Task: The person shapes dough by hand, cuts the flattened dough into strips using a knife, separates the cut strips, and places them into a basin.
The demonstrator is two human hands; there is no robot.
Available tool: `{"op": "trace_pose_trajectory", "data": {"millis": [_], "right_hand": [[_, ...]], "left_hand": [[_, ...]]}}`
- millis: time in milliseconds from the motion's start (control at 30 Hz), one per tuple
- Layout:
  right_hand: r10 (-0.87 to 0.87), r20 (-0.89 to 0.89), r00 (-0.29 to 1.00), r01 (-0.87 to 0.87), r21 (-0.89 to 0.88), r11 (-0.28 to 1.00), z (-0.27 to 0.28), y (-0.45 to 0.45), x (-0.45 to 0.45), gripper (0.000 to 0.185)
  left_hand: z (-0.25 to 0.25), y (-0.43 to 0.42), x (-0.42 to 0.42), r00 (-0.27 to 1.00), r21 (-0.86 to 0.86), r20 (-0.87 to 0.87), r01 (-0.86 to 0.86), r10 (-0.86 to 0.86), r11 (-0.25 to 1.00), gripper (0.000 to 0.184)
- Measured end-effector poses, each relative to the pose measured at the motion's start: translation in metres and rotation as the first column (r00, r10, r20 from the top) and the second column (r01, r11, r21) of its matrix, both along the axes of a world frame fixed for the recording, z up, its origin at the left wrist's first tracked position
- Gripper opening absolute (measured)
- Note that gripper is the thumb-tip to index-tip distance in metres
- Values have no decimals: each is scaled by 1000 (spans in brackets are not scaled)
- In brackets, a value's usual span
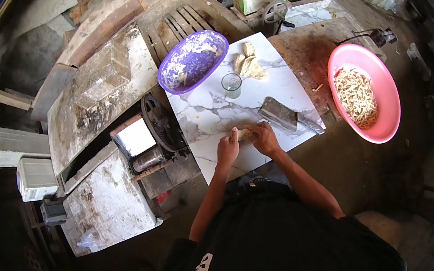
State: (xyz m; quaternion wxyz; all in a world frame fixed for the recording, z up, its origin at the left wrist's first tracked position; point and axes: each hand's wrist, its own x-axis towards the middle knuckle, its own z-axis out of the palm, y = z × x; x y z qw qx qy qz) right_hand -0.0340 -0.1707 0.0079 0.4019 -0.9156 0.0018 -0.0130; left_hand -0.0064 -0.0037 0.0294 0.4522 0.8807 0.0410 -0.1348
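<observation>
Above the near part of a white marble-patterned board (pixel 201 118), my left hand (pixel 228 146) and my right hand (pixel 265 138) grip a small piece of dough (pixel 243 133) from either side. Fingers of both hands are closed on it. Just beyond my right hand lies a cleaver (pixel 279 113), flat on the board, its handle pointing to the right edge. A clear glass (pixel 231 84) stands farther back. Behind it, a larger lump of dough (pixel 249 66) rests on the board.
A purple basin (pixel 167 76) smeared with dough sits at the board's far left corner. To the right stands a pink basin (pixel 388 100) holding many short dough strips (pixel 356 98). On the left are a machine with a wheel (pixel 161 122) and a stained white table (pixel 107 206).
</observation>
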Motion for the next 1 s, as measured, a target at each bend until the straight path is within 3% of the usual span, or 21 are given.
{"op": "trace_pose_trajectory", "data": {"millis": [33,67,133,167,200,233,267,333,433,467,533,567,600,633,733,767,800,900,967,1000], "right_hand": [[46,124,991,-31,-123,992,1,-3,1,42],[59,22,998,-60,46,997,1,-5,3,44],[17,-55,998,-10,115,993,3,-3,2,41],[-24,-129,991,47,179,983,4,-1,2,38],[-20,-131,991,43,179,983,9,2,3,38],[-84,-141,986,103,130,986,14,5,4,36],[-149,-148,978,162,81,983,19,8,5,33],[-104,-111,988,107,28,994,18,2,11,31],[-60,-102,993,54,-58,997,21,-1,15,30],[-10,-159,987,17,39,999,23,-3,14,32],[48,-209,977,-19,138,990,27,-9,14,34],[112,-296,949,42,466,884,29,-15,14,38],[201,-355,913,136,729,671,30,-18,13,43],[200,-355,913,137,729,670,31,-17,13,43],[122,-267,956,83,646,758,36,-11,14,52],[118,-131,984,-35,510,859,38,-8,10,49],[138,6,990,-131,340,931,44,-4,8,46],[93,-75,993,-71,258,964,59,3,5,42],[38,-71,997,-21,222,975,54,5,5,35],[20,-99,995,6,252,968,53,5,4,35]], "left_hand": [[-7,3,2,984,-77,-174,30,-43,997,65],[-15,1,0,984,-77,-176,26,-39,997,65],[-18,-6,-9,953,-442,-301,-178,42,879,68],[-20,-5,-9,952,-442,-303,-182,45,878,68],[-13,-5,-10,969,-403,-245,-80,-23,912,65],[-6,-5,-10,977,-356,-190,22,-96,934,62],[1,-6,-11,977,-355,-191,19,-93,935,62],[21,-10,-13,969,-104,-102,214,-224,971,58],[12,-9,-15,976,-157,-109,171,-189,973,59],[8,-8,-14,975,-155,-109,174,-192,973,59],[6,-6,-12,984,-395,-174,-40,-32,918,55],[5,-5,-10,984,-393,-173,-42,-29,918,55],[8,-3,-6,968,-493,-250,-135,9,860,54],[11,-1,-5,943,-577,-330,-231,35,784,53],[14,8,-2,892,-700,-438,-263,-108,664,62],[14,8,-2,853,-741,-495,-315,-165,594,65],[15,7,-2,852,-740,-495,-310,-170,597,65],[21,2,-7,828,-728,-511,-275,-232,628,75],[30,0,-12,851,-608,-512,-263,-118,749,63],[26,0,-12,850,-608,-514,-265,-116,749,63]]}}
